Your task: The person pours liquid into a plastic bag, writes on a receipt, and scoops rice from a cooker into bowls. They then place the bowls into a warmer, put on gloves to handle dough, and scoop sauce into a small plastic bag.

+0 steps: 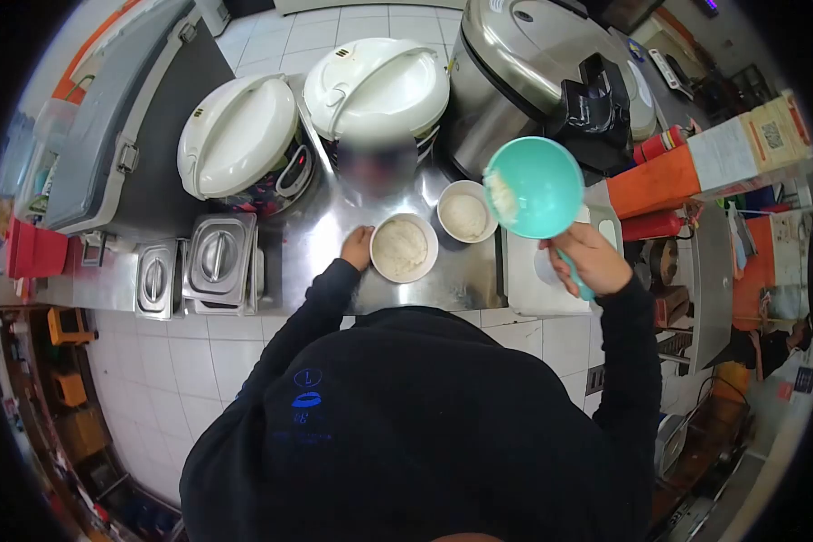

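Note:
My right hand [592, 260] is closed round the handle of a teal scoop [542, 185] with a deep round bowl. Some white rice [499, 199] clings along the left inner side of the scoop, which is raised at the right of the counter. On the steel top stands a white bowl [376, 255] holding rice, and my left hand [358, 248] grips its left rim with curled fingers. A second white bowl [444, 228] with rice sits just right of the first, a little farther back.
Two white-lidded pots [244, 135] and a large steel cooker [506, 90] line the back. A grey cool box [154, 135] and lidded steel pans [219, 253] are on the left. A pale tray [533, 285] lies under the scoop; red cylinders [655, 226] stand right.

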`<state>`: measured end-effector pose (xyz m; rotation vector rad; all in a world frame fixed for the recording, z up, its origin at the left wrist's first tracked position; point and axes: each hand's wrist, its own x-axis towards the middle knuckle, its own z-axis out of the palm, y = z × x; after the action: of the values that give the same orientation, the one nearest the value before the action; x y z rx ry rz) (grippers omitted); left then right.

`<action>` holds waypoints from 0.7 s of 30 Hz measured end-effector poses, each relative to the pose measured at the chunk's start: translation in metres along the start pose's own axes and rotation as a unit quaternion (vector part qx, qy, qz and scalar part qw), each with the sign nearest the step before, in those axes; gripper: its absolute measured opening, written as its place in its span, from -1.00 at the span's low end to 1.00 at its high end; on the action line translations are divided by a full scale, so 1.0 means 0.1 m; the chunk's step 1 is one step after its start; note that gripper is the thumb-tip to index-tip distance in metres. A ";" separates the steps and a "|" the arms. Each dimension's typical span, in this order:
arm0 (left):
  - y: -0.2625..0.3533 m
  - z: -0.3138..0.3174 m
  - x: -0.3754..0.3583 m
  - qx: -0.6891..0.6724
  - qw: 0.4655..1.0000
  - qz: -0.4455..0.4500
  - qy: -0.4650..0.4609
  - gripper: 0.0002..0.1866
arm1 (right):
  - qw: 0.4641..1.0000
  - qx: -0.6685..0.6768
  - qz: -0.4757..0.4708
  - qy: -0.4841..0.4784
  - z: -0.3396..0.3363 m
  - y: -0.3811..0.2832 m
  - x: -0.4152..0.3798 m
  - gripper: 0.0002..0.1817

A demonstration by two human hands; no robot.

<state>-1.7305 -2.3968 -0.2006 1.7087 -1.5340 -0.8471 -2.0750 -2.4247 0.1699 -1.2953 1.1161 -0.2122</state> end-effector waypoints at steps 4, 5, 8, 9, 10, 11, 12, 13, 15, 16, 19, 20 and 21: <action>1.06 -0.66 0.09 -0.009 0.981 -0.008 0.195 -0.72 | 1.000 0.022 -0.003 0.014 -0.59 -0.06 -0.39 -0.64; 1.21 -0.75 0.22 -0.010 0.971 0.063 0.232 -0.72 | 0.999 0.041 -0.009 0.020 -0.75 -0.05 -0.49 -0.64; 2.83 -0.91 0.40 -0.024 0.941 0.267 0.207 -0.54 | 0.995 0.081 -0.036 0.054 -1.16 -0.06 -0.79 -0.61; 3.22 -0.87 0.50 0.012 0.908 0.370 0.198 -0.43 | 0.994 0.079 -0.042 0.068 -1.28 -0.05 -0.87 -0.61; 3.53 -0.80 0.61 0.045 0.891 0.419 0.167 -0.27 | 0.993 0.076 -0.049 0.082 -1.42 -0.03 -0.95 -0.61; 3.77 -0.70 0.73 0.078 0.871 0.466 0.135 -0.12 | 0.991 0.074 -0.055 0.096 -1.55 0.00 -1.03 -0.60; 3.94 -0.55 0.84 0.110 0.857 0.482 0.144 -0.05 | 0.990 0.071 -0.060 0.109 -1.67 0.04 -1.11 -0.59; 4.07 -0.45 0.96 0.143 0.842 0.497 0.155 0.02 | 0.987 0.073 -0.062 0.129 -1.77 0.08 -1.17 -0.59; 4.16 -0.30 1.15 0.154 0.834 0.513 0.132 0.03 | 0.981 0.079 -0.067 0.165 -1.95 0.17 -1.29 -0.58; 4.17 -0.28 1.21 0.150 0.828 0.525 0.128 0.00 | 0.978 0.087 -0.058 0.182 -2.05 0.24 -1.35 -0.59; 4.19 -0.25 1.33 0.140 0.788 0.580 0.154 -0.02 | 0.970 0.116 -0.058 0.205 -2.28 0.44 -1.46 -0.60; 4.28 -0.29 1.34 0.133 0.779 0.589 0.169 -0.05 | 0.968 0.129 -0.067 0.205 -2.34 0.46 -1.47 -0.60; 4.45 -0.38 1.34 0.125 0.770 0.597 0.187 -0.07 | 0.968 0.127 -0.074 0.204 -2.42 0.45 -1.46 -0.60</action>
<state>-1.9325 -2.5605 0.1868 0.6246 -2.0045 0.3622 -2.3488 -2.4673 0.2428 -1.1290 1.2885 -0.7372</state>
